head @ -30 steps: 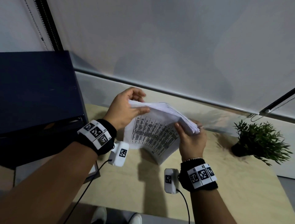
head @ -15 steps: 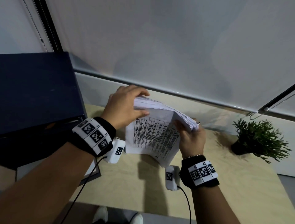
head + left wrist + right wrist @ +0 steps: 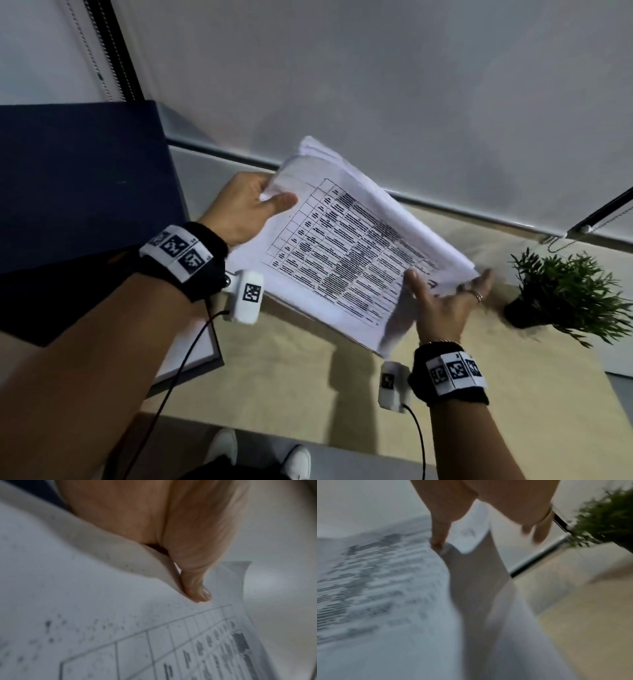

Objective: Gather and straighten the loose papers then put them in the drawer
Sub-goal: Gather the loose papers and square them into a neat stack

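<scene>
I'm mid-straightening: my left hand [image 3: 246, 209] pinches the papers [image 3: 346, 253] at their far corner, thumb on top, holding them above the desk [image 3: 513, 394]. My right hand [image 3: 442, 301] is spread loosely along the opposite edge, thumb touching, gripping nothing. Sheet edges look uneven, so next I'd square them. The plant [image 3: 568, 294] stands near my right; the dark cabinet [image 3: 78, 185] crowds the left.
</scene>
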{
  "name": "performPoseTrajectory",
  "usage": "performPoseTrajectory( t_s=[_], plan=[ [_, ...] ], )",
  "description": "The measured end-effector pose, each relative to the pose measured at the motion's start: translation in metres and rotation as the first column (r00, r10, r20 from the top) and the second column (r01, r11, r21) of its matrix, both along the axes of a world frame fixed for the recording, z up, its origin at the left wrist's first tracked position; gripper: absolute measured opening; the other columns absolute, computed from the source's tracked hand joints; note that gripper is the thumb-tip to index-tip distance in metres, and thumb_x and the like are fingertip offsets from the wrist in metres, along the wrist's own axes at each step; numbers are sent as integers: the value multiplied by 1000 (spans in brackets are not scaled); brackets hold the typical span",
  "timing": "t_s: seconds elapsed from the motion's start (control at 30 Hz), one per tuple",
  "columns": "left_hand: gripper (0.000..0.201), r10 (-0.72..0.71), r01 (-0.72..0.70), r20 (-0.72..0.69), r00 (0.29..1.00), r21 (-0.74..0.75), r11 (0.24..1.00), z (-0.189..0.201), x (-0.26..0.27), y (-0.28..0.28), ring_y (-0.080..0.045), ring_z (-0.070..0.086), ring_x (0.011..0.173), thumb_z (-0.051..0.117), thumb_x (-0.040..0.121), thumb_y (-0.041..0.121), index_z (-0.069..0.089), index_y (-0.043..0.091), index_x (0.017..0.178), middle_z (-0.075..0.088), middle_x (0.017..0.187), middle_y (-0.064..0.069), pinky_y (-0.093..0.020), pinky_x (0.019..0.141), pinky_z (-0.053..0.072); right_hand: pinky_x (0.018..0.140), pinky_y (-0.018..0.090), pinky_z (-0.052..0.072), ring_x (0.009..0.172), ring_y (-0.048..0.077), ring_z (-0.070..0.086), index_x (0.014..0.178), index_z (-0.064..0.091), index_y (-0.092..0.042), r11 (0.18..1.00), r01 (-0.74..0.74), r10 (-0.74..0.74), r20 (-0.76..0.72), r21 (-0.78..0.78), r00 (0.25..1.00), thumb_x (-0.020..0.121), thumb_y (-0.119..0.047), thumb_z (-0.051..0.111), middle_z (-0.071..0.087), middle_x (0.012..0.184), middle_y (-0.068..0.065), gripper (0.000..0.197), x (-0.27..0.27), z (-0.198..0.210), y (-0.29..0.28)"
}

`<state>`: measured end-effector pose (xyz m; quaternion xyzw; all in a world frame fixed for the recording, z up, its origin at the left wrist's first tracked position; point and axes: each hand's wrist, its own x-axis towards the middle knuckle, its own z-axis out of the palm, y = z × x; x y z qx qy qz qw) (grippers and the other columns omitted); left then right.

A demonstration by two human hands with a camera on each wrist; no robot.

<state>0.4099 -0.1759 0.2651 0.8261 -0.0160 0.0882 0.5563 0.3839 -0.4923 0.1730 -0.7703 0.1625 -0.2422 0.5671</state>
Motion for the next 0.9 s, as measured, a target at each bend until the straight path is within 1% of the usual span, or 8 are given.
performPoseTrajectory(
  t_s=[0.07, 0.17, 0.27, 0.37, 0.47, 0.6, 0.73, 0.9],
  plan=[
    [16, -27, 21, -33, 999, -166, 986, -8, -3, 4, 12, 66, 73, 69, 89, 14, 70, 26, 98, 72, 75, 28, -10, 73, 50, 94, 44, 53, 99, 14, 64, 128, 46, -8, 948, -124, 133, -12, 292, 991, 63, -31, 86, 66, 111, 2, 79, -4, 3, -4],
    [14, 0, -22, -87, 996, -255, 967, -26, -5, 4, 1, 71, 84, 69, 88, 15, 72, 25, 99, 76, 86, 19, -22, 85, 55, 57, 22, 52, 56, 5, 61, 94, 57, -3, 884, -279, 275, 64, 375, 959, 81, -3, 74, 66, 63, -12, 22, -7, 9, -5],
    [14, 155, -167, -72, 985, -217, 962, -48, -4, -3, -13, 71, 86, 74, 86, 22, 75, 22, 100, 76, 97, 3, -31, 87, 56, 67, 32, 58, 69, 17, 68, 85, 69, -4, 855, -287, 267, 109, 431, 958, 73, -2, 76, 75, 76, 1, 14, -7, 6, -11],
    [22, 286, -279, 30, 958, -139, 950, -72, -16, -16, 11, 64, 72, 77, 83, 21, 75, 14, 105, 72, 92, 11, -12, 72, 52, 67, 23, 54, 67, 2, 64, 81, 70, -11, 942, -167, 140, 111, 293, 984, 75, 3, 78, 74, 70, -12, 17, -12, -7, -10],
    [25, 261, -263, -37, 965, -133, 956, -102, -29, -20, 17, 62, 74, 78, 82, 10, 69, 14, 104, 71, 93, 13, -12, 74, 51, 77, 29, 57, 78, 3, 66, 97, 69, -6, 978, -118, 111, 53, 174, 992, 74, 3, 81, 74, 83, -10, 28, -27, -22, 1],
    [37, 175, -191, -100, 979, -181, 965, -119, -34, -25, 9, 64, 85, 75, 85, 8, 54, 10, 115, 69, 102, 4, -12, 82, 49, 93, 43, 53, 96, 19, 64, 105, 60, -26, 990, -128, 132, -52, 64, 990, 71, -1, 84, 66, 103, 4, 48, -39, -35, 3],
    [24, 167, -180, -81, 983, -202, 963, -111, -31, -30, 14, 62, 82, 67, 92, 17, 57, 12, 113, 67, 98, 11, -3, 75, 45, 87, 29, 51, 98, 14, 61, 120, 57, -21, 989, -114, 114, 9, 93, 993, 76, -12, 82, 62, 106, -3, 51, -41, -25, 4],
    [11, 272, -273, -39, 962, -234, 933, -104, -22, -33, 11, 60, 73, 62, 96, 16, 66, 7, 98, 67, 85, 9, -4, 69, 43, 74, 28, 52, 78, 4, 66, 94, 70, -15, 986, -130, 123, 73, 100, 990, 87, -9, 71, 73, 82, -9, 9, -34, -17, 7]
  ],
)
